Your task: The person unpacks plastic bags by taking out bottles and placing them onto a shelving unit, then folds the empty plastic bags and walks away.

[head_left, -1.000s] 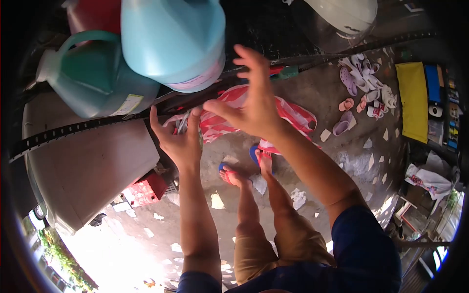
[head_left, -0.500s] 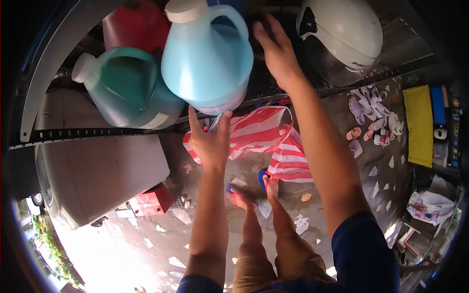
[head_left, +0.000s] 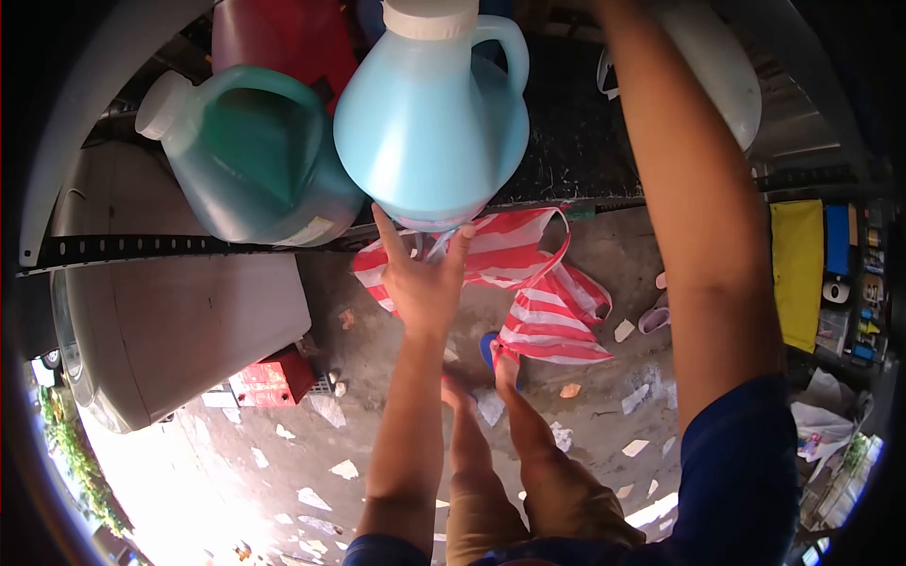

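My left hand (head_left: 427,292) is under the front of a light blue plastic jug (head_left: 429,132) with a white cap, which stands at the shelf edge. Its index finger and thumb are spread up against the jug's base, while the other fingers are hidden. From this hand hangs a red-and-white striped plastic bag (head_left: 557,321), bunched behind the palm and apparently gripped there. My right forearm (head_left: 694,198) stretches up past a white helmet (head_left: 722,71) at the back right; the right hand itself lies beyond the top edge.
Beside the blue jug stand a green jug (head_left: 250,160) and a red jug (head_left: 283,42). A perforated metal shelf rail (head_left: 142,248) runs along the front. Below are a covered vehicle (head_left: 189,321), a red box (head_left: 274,377) and a yellow panel (head_left: 796,274).
My right hand has moved up and out of view from beside the blue jug. The jug, my left hand and the bag appear slightly further right as the view shifts.
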A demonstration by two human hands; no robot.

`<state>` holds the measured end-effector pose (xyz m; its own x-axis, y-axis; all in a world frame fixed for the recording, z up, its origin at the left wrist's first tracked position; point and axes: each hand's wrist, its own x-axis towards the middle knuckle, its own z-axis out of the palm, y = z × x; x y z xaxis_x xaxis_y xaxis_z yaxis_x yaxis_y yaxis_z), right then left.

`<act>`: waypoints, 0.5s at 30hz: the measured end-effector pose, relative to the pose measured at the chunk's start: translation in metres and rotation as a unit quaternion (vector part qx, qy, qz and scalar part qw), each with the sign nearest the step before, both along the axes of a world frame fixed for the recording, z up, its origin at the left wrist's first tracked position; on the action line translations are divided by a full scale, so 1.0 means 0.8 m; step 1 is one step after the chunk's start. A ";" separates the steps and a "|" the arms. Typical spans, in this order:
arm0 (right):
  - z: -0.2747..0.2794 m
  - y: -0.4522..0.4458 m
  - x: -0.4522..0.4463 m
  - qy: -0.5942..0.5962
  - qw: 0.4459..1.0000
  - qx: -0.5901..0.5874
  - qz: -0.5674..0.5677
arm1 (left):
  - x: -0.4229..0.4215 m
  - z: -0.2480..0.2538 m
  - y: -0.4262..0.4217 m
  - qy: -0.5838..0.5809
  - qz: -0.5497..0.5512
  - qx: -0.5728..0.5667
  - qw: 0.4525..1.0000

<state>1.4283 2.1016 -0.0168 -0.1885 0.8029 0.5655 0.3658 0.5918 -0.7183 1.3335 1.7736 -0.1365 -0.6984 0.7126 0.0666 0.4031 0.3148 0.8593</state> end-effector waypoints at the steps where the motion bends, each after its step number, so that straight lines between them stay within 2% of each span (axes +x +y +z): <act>1: 0.003 0.009 0.000 -0.013 1.000 0.015 -0.008 | 0.003 0.001 0.000 -0.003 -0.001 -0.001 1.000; 5: 0.008 0.030 0.006 -0.055 0.996 0.057 -0.031 | 0.011 -0.003 0.013 -0.032 0.004 0.048 0.998; 15: 0.020 0.030 0.021 -0.076 0.991 0.101 -0.054 | 0.020 -0.014 0.022 -0.080 0.019 0.075 0.994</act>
<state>1.4452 2.1258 -0.0009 -0.2031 0.6965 0.6882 0.5296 0.6693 -0.5211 1.3491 1.7915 -0.1479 -0.7348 0.6759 0.0563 0.2484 0.1909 0.9497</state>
